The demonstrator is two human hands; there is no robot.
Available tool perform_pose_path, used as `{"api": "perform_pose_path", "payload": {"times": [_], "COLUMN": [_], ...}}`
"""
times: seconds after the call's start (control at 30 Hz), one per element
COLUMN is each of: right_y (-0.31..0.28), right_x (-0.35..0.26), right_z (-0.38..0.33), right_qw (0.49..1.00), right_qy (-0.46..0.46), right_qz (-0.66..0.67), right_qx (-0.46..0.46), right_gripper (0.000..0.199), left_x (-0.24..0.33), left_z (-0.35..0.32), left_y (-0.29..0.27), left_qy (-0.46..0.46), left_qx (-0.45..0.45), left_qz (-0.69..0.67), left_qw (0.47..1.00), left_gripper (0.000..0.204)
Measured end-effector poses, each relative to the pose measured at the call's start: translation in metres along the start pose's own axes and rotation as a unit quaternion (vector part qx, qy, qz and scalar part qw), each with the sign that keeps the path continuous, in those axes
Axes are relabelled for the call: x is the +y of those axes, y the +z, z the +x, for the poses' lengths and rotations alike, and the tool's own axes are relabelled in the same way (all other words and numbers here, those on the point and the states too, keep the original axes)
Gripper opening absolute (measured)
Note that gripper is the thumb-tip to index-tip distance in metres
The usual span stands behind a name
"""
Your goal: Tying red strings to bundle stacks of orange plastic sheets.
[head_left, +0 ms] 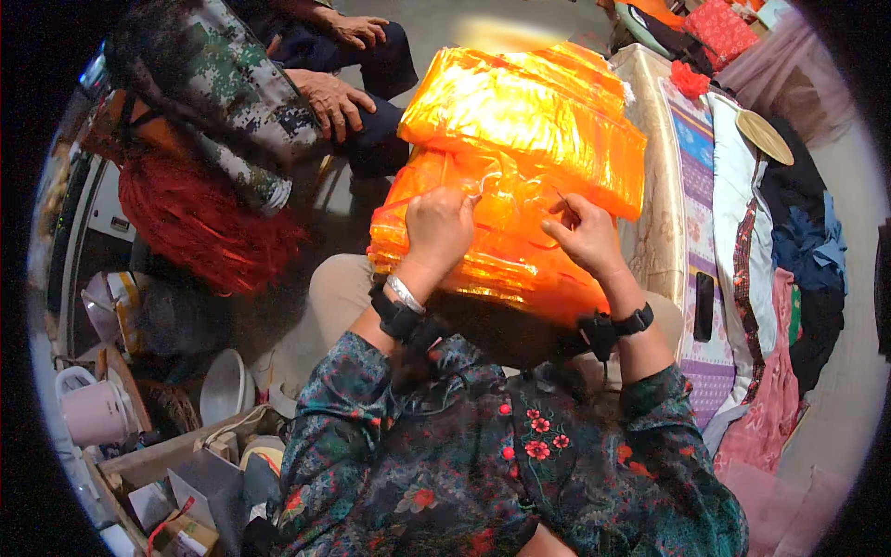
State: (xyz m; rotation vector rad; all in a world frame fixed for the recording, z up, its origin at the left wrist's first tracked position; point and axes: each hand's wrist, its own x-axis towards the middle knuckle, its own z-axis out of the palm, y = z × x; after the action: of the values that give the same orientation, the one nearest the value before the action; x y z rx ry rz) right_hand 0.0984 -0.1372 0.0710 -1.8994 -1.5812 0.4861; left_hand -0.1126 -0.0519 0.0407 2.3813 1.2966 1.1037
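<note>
- Far left, low down, a pale pink plastic jug point(91, 408) stands among cardboard boxes point(176, 501) and a white bowl point(225, 388) on the floor.
- Above that lies a heap of red fringed cloth point(200, 223), with a camouflage-patterned jacket point(232, 102) draped over its top.
- Behind the jacket another person sits, one hand point(332, 100) resting on a dark trouser knee and the other hand point(357, 30) further back on the lap.
- The left hand point(438, 227) is curled into a loose fist on the front face of the lower orange bundle, fingers point(457, 206) bunched together and pinching the clear plastic wrap; a silver bangle and a black wrist strap sit just below it.
- The stack of orange plastic-wrapped bundles point(520, 148) rests on the person's lap, between both hands; the upper bundle lies tilted across the lower one, glossy and crinkled.
- The right hand point(585, 237) lies on the same lower bundle, just beside the left, its fingers point(568, 212) drawn together and nipping the wrap near a thin dark thread; a black strap rings that wrist too.
- The person's sleeves are dark with a red floral print.
- To the right runs a bed point(691, 186) covered in patterned quilts, a dark phone point(704, 306) lying on it.
- At the far right, folded clothes point(798, 241) are piled up, with a round woven fan point(764, 136) on top.
</note>
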Motion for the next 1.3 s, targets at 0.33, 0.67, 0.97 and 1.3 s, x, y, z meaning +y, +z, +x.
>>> {"api": "perform_pose_path", "payload": {"times": [0.33,0.67,0.97,1.3], "right_y": [0.062,-0.079,-0.024,-0.072], "right_x": [-0.014,0.12,0.15,0.13], "right_z": [0.009,-0.129,-0.157,-0.157], "right_qw": [0.983,0.974,0.953,0.939], "right_qy": [0.052,0.129,0.232,0.262], "right_qz": [-0.138,0.098,0.193,0.078], "right_qx": [0.111,0.161,0.038,-0.209], "right_gripper": [0.037,0.009,0.013,0.038], "left_x": [0.002,-0.081,-0.124,-0.11], "left_z": [0.006,-0.022,-0.061,-0.063], "left_y": [0.006,-0.053,-0.029,-0.035], "left_qy": [-0.037,0.032,-0.519,-0.399], "left_qx": [-0.002,0.005,0.043,-0.012], "left_qz": [-0.001,0.115,-0.527,-0.381], "left_qw": [0.999,0.993,0.671,0.834], "left_gripper": [0.012,0.003,0.022,0.014]}}
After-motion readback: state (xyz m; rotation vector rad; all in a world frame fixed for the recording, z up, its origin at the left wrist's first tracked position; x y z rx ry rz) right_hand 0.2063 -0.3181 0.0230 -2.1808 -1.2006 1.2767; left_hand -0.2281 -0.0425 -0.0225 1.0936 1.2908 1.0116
